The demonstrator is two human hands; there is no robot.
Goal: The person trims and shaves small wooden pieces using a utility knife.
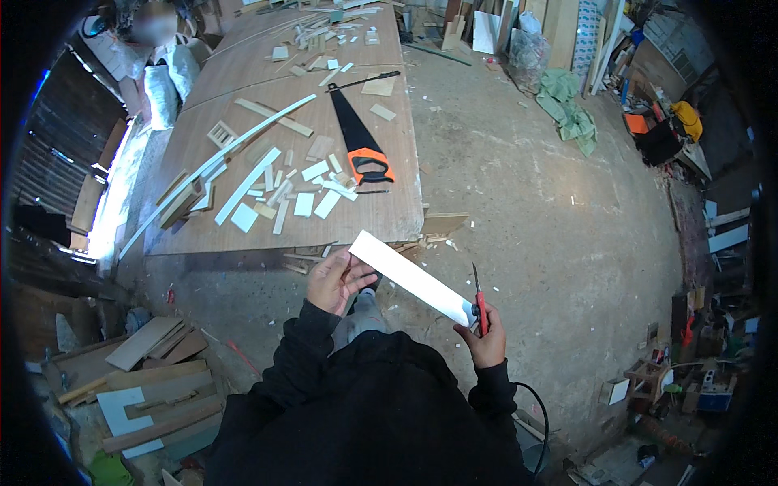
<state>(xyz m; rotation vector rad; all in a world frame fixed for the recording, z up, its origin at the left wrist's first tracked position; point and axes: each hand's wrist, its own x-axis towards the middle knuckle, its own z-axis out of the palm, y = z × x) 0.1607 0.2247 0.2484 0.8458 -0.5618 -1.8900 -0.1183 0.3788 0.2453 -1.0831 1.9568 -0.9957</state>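
Note:
Between my two hands a flat white strip [413, 279], perhaps board or wood, slants down from left to right. My left hand [331, 283] grips its upper left end between thumb and fingers. At the lower right end, my right hand [488, 344] is closed on the strip and also on a red-handled tool [482, 309]. A thin, dark, pointed blade rises from that tool; its exact kind is unclear. Beyond the strip, a handsaw [361, 134] with a black blade and orange-and-black handle lies on the wooden table [308, 53].
Small white and wooden offcuts [304, 204] and long strips [247, 186] are scattered over the table. Boards [162, 397] lie piled at the lower left. Green cloth [567, 105] lies on the concrete floor [551, 235]. Tools and clutter line the right side. Another person [154, 24] is at the far left.

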